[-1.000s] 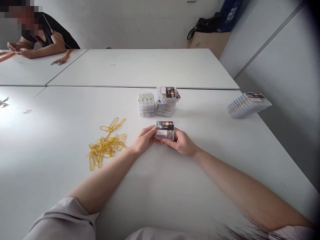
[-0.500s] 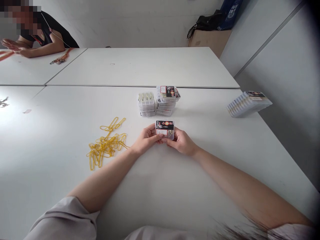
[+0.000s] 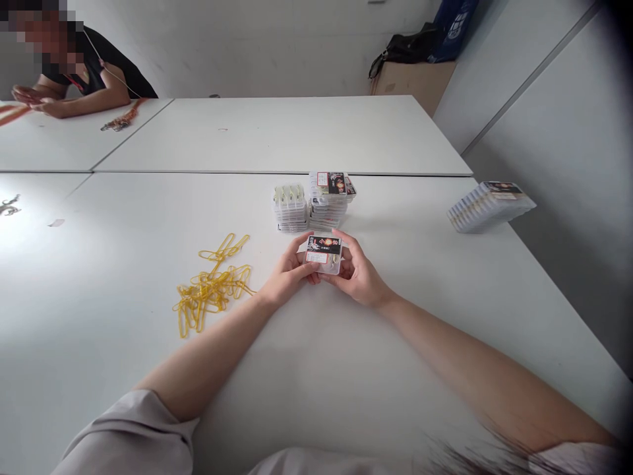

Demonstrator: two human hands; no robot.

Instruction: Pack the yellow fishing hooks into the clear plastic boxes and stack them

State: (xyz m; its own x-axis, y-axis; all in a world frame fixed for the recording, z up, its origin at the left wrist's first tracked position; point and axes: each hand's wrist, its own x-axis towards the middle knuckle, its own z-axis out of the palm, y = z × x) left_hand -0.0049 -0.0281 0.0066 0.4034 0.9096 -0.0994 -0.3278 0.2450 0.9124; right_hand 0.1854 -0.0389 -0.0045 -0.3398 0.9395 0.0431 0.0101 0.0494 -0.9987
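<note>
Between my two hands is a small clear plastic box (image 3: 324, 253) with a black, white and red printed label. My left hand (image 3: 291, 272) grips its left side, thumb along the near edge. On the opposite side my right hand (image 3: 360, 276) holds it, forefinger at the far corner and thumb at the near edge. Just beyond stand two stacks of similar boxes: the left stack (image 3: 290, 210) shows pale items in the top box, and the right stack (image 3: 328, 188) has a labelled box on top. A tangle of yellow rubber bands (image 3: 210, 290) lies left of my left hand.
A row of boxes (image 3: 489, 208) leans near the table's right edge. Across the white tables (image 3: 277, 135), a co-worker (image 3: 99, 82) sits at far left beside orange cords (image 3: 123, 119). A black bag (image 3: 410, 45) rests on a cardboard box (image 3: 415, 82) by the wall.
The box in my hands has tilted and shifted slightly left. My right forefinger has come up to its far corner, and my left fingers have also moved to the far edge.
</note>
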